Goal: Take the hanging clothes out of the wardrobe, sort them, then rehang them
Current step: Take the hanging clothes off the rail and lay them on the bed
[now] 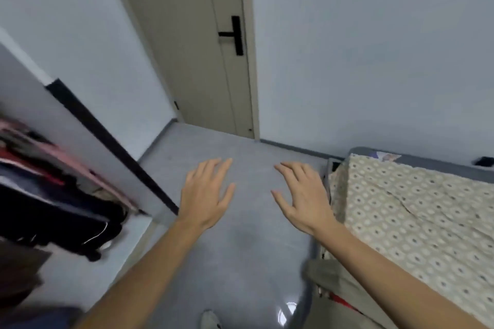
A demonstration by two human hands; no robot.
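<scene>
Both hands, left [205, 192] and right [302, 195], were held out over the grey floor [240, 262] with fingers spread and nothing in them, while the clothes [53, 195] hung packed in the open wardrobe [80, 125] at far left, well apart from the hands. The garments looked soft and light, likely to slide off if pulled by the cloth, so the hanger hooks seemed the best hold. Blur hid the hangers and rail, the frame cut off most garments, and a bed [417, 211] stood at right.
</scene>
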